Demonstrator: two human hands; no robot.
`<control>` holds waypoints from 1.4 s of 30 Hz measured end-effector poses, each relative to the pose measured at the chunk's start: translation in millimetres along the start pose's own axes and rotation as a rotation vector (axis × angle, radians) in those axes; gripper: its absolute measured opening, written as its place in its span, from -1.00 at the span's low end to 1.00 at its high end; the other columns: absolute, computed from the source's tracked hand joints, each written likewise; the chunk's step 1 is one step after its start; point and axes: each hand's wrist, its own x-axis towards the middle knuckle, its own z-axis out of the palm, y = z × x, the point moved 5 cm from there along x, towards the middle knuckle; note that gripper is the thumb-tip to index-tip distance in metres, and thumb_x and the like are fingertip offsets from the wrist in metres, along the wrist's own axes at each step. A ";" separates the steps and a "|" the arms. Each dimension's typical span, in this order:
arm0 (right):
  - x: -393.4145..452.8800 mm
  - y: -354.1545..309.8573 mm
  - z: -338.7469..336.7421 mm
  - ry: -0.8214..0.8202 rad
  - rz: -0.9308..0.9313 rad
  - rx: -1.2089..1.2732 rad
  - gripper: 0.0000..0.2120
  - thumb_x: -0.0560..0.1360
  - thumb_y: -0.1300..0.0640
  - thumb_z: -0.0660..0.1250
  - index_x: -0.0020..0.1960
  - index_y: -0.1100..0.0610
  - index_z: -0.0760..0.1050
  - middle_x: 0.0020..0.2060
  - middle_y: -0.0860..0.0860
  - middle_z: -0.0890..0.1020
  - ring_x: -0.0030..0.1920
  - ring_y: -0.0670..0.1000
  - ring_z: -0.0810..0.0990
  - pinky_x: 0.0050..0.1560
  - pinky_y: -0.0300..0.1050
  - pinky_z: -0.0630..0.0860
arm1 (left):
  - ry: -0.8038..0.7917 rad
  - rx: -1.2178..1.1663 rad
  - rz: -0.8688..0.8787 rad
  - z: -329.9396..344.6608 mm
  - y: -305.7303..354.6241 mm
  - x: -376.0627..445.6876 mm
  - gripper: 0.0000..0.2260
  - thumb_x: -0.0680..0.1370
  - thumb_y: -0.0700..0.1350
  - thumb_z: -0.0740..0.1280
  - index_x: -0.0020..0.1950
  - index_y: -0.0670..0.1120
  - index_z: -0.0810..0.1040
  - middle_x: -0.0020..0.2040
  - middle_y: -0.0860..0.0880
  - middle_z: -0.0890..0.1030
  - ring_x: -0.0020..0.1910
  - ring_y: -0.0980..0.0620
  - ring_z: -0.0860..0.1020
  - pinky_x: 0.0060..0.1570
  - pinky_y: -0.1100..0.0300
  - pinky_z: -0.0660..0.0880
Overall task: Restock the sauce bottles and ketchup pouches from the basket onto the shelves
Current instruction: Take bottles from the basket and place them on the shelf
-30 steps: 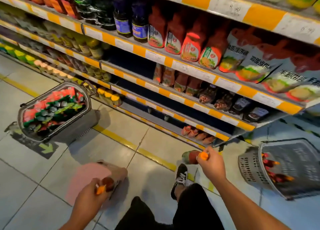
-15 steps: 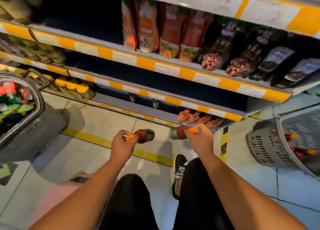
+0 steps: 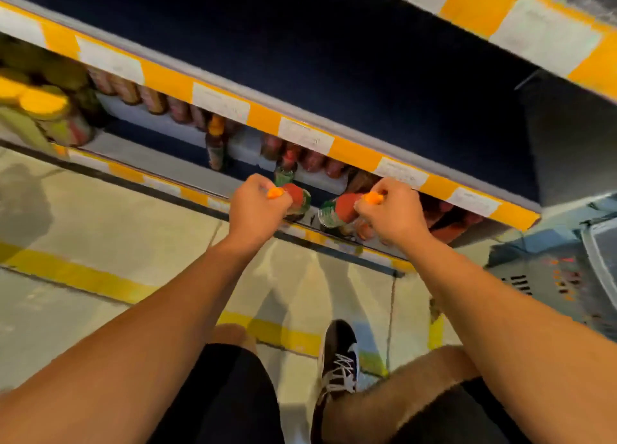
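As both bare arms reach toward the lowest shelf of a store rack, the left hand curls round the neck of a small red sauce bottle with an orange cap, whose green-labelled base points away from the fist toward the shelf opening. The right hand grips a second red sauce bottle with an orange cap the same way, the cap poking out above the knuckles and the body tipped left, so that the two bottles lie near each other between the hands without touching. Just beyond the fingers, a row of similar red bottles stands under the yellow-and-white striped shelf edge, and one upright bottle with an orange top stands farther left of the left grip. Blurred yellow-lidded jars sit well to the left. To the right of the right forearm, a grey perforated plastic basket rests on the pale tiled floor, its contents too blurred to tell. Below the hands, a black sneaker with white laces rests beside a yellow floor stripe.
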 end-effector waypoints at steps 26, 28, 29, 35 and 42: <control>75.8 -2.2 74.5 -0.127 -0.073 -0.389 -0.68 0.66 0.03 0.32 -0.23 0.05 0.35 -0.40 -0.01 0.40 -0.41 -0.03 0.35 -0.43 -0.13 0.17 | -0.108 0.667 0.511 110.6 31.0 89.1 -0.59 0.59 -0.10 0.33 -0.40 -0.07 0.24 -0.40 -0.05 0.33 -0.16 -0.26 0.58 -0.19 0.02 0.37; 78.9 -0.7 73.0 -0.149 -0.054 -0.427 -0.65 0.67 0.11 0.27 -0.26 0.06 0.27 -0.39 0.01 0.36 -0.42 0.01 0.31 -0.43 -0.10 0.15 | -0.127 0.727 0.517 114.9 30.2 91.5 -0.60 0.59 -0.13 0.31 -0.40 -0.10 0.26 -0.42 -0.05 0.29 -0.19 -0.25 0.55 -0.17 0.01 0.36; 79.5 -1.4 72.3 -0.181 -0.039 -0.455 -0.62 0.68 0.15 0.23 -0.29 0.06 0.21 -0.39 0.02 0.31 -0.41 0.03 0.27 -0.43 -0.08 0.12 | -0.126 0.755 0.512 115.8 30.4 93.0 -0.63 0.59 -0.14 0.30 -0.39 -0.12 0.28 -0.41 -0.06 0.30 -0.20 -0.24 0.52 -0.16 0.01 0.35; 87.9 -12.6 77.4 -0.279 -0.032 -0.605 -0.61 0.72 0.23 0.15 -0.27 0.05 0.20 -0.32 0.03 0.24 -0.29 0.10 0.28 -0.12 0.04 0.29 | -0.076 0.774 0.548 115.2 43.6 103.0 -0.80 0.64 -0.13 0.28 0.24 -0.13 0.53 0.15 -0.25 0.57 0.09 -0.31 0.54 -0.13 0.02 0.31; 95.4 -12.0 74.2 -0.182 -0.019 -0.437 -0.74 0.71 0.18 0.18 -0.16 0.06 0.27 -0.29 0.00 0.29 -0.22 0.12 0.36 -0.06 -0.02 0.31 | -0.120 0.890 0.456 117.5 50.9 110.6 -0.61 0.67 -0.13 0.27 0.49 -0.14 0.36 0.45 -0.26 0.39 0.37 -0.30 0.41 0.25 -0.06 0.40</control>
